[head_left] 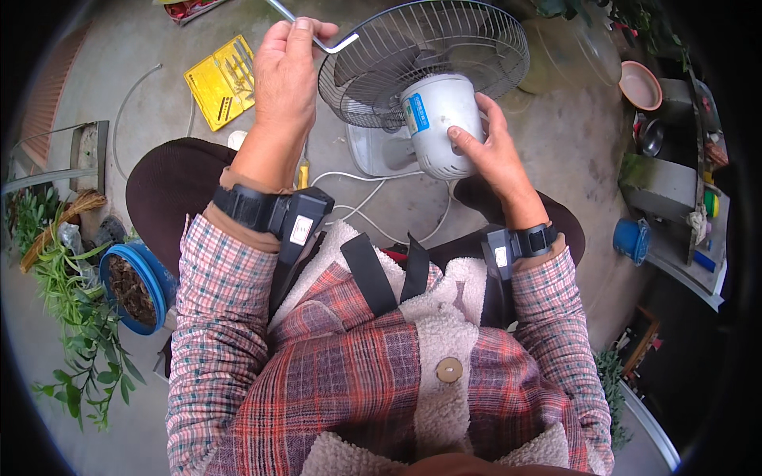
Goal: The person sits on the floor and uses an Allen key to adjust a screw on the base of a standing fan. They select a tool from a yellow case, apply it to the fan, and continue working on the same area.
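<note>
The left hand [290, 75] is curled round a bent, shiny metal rod [341, 44]; the right hand [502, 155], half open, clasps the smooth white motor housing [444, 135] of the fan [432, 91], between and just ahead of them. Its 1 blue label [418, 113] seems too small to read; beyond curves a dark wire cage [502, 40].

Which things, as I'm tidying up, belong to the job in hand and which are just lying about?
Likely the job's: electric fan, gripped by the right hand; bent metal rod in the left hand; yellow tool case; yellow-handled tool.

Likely just lying about: blue pot; pink bowl; blue bucket.
</note>
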The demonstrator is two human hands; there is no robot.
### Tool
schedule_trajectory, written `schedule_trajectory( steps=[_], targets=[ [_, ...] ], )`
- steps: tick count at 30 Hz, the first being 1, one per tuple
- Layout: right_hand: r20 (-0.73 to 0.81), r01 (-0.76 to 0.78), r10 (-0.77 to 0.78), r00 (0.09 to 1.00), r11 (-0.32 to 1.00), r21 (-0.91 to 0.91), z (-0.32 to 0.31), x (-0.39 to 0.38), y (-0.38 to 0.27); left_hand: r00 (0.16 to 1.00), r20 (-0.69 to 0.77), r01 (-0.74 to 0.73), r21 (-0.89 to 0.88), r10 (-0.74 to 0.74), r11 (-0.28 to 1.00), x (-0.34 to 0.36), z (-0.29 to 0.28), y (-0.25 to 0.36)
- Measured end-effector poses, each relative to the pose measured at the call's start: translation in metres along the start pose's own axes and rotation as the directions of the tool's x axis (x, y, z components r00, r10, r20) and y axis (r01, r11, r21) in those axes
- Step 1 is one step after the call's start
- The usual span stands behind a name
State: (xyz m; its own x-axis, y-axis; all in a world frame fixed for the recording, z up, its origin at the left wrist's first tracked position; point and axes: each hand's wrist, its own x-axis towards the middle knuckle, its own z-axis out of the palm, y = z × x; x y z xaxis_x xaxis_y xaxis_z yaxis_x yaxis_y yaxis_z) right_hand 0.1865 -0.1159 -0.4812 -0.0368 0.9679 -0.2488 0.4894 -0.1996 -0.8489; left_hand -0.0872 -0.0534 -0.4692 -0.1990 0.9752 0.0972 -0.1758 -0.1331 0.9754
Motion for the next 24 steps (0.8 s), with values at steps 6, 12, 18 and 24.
schedule_trajectory(
  steps=[6,12,18,24],
  targets=[
    [0.099,-0.237,0.215,0.972,0.892,0.385,0.006,0.010,0.019,0.961,-0.146,0.204,-0.193,-0.234,0.960,0.003,0.006,-0.051],
    [0.060,-0.244,0.237,0.970,0.933,0.266,0.003,0.010,0.030,0.970,-0.051,0.211,-0.312,-0.238,0.926,0.004,0.028,-0.077],
    [0.118,-0.311,0.290,0.950,0.919,0.241,-0.015,0.024,0.044,0.999,0.015,0.054,-0.350,-0.052,0.935,0.009,0.046,-0.095],
    [0.052,-0.291,0.288,0.956,0.954,0.066,-0.032,0.044,0.059,0.975,-0.003,0.215,-0.192,-0.220,0.957,0.008,0.081,-0.082]
  ],
)
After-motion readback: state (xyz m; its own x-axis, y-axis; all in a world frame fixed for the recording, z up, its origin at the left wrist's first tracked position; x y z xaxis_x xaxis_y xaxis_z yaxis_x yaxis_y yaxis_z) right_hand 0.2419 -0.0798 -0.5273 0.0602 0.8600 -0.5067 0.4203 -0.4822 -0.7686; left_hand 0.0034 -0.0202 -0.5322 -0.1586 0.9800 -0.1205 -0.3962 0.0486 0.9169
